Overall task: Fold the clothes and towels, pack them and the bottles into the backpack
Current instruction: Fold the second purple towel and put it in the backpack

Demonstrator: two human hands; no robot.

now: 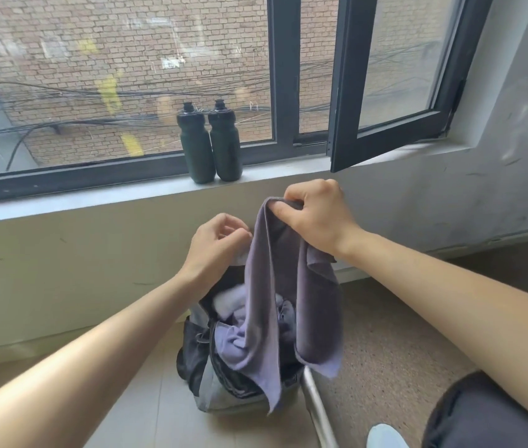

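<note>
Right hand (316, 215) pinches the towel (275, 286) up over the open backpack (198, 350); left hand (217, 244) curls at its edge, grip unclear. Folding step, I'd say: next, match the corners. Bottles (196, 147) wait on the windowsill (94, 202).

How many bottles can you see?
2. The left bottle and the right bottle stand side by side on the windowsill. Others might hide inside the backpack.
</note>
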